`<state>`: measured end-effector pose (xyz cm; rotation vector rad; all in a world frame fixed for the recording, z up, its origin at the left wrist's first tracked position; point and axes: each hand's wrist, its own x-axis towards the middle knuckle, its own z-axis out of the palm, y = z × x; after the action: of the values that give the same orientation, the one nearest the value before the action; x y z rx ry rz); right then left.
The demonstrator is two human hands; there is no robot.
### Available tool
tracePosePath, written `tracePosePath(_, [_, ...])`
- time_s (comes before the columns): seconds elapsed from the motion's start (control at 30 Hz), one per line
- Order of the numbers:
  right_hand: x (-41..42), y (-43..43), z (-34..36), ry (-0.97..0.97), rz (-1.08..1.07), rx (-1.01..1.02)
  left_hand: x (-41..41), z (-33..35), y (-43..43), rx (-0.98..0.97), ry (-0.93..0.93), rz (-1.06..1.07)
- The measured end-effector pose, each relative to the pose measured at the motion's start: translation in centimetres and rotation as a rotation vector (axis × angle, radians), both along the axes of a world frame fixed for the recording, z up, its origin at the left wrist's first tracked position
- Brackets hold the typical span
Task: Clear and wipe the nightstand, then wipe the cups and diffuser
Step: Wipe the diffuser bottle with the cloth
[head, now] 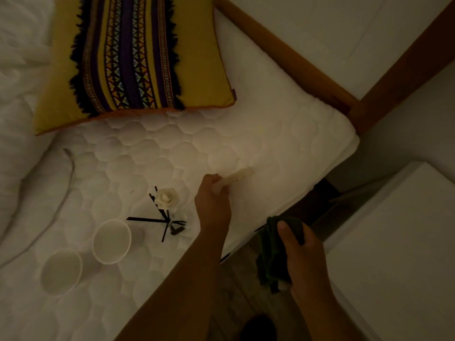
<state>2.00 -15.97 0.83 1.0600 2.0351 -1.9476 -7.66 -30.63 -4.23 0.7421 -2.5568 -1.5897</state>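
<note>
Two white cups (112, 241) (61, 271) stand on the quilted white mattress (172, 148) at lower left. Right of them is the diffuser (170, 212), a small glass jar with black reeds and a white flower. My left hand (213, 201) is over the mattress just right of the diffuser, closed on a pale flat object (238, 175) that I cannot identify. My right hand (302, 257) hovers over the gap beside the bed, gripping a dark green cloth (270, 254). The white nightstand top (398, 242) lies at the right.
A yellow cushion (197, 57) with a striped woven band lies at the head of the bed. A thin cable (66, 193) runs across the mattress at left. A wooden bed frame (283, 52) runs along the wall. The scene is dim.
</note>
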Motion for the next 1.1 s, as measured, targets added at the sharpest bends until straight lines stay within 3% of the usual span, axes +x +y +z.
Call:
tracePosePath(0.17, [-2.1, 0.2, 2.6, 0.126, 0.109, 0.114, 1.9, 2.0, 0.7, 0.086, -0.047, 0.026])
tracePosePath(0.33, [-4.7, -1.0, 4.9, 0.352, 0.251, 0.494, 4.1, 5.5, 0.9, 0.361, -0.216, -0.211])
tracePosePath(0.43, [-5.2, -2.8, 5.2, 0.501, 0.343, 0.696, 4.8, 8.3, 0.9, 0.466, -0.186, -0.421])
tracePosePath(0.53, [-5.0, -4.1, 4.6, 0.617, 0.359, 0.844, 5.7, 9.9, -0.1, 0.481, -0.163, -0.460])
tracePosePath(0.73, [-5.5, -3.6, 3.5, 0.668, 0.425, 0.939, 7.4, 10.6, -1.3, 0.557, -0.184, -0.433])
tracePosePath(0.93, [-6.7, -2.0, 3.3, 0.484, 0.323, 0.858, 7.7, 10.2, -2.0, 0.610, -0.218, -0.367])
tracePosePath(1.1, [-5.2, -5.7, 4.3, 0.531, 0.355, 0.944, 7.5, 9.9, -2.7, 0.566, -0.188, -0.434])
